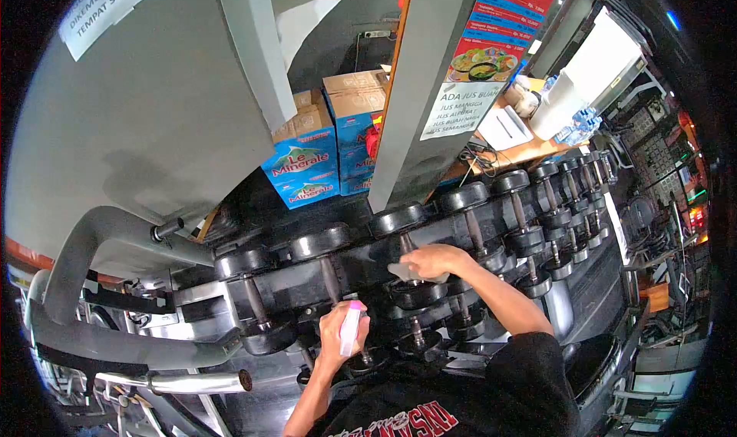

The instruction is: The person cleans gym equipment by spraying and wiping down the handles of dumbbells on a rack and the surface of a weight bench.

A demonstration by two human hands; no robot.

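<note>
My left hand point(335, 336) is closed around a white spray bottle point(350, 331) with a pink tip, held over the near side of the dumbbell rack. Just behind it stands a black dumbbell point(330, 277) with a worn metal handle. My right hand point(434, 261) presses a grey cloth point(402, 271) against another dumbbell point(404, 220), near its handle. Fingers cover part of the cloth. Left of these, one more dumbbell point(256, 302) rests on the rack.
Further dumbbells point(517, 206) continue along the two-tier rack to the right. Blue water cartons point(307, 160) are stacked behind it, beside a grey pillar point(421, 160). A wooden counter point(507, 159) holds bottles and a tray. Grey machine tubing point(65, 260) stands at left.
</note>
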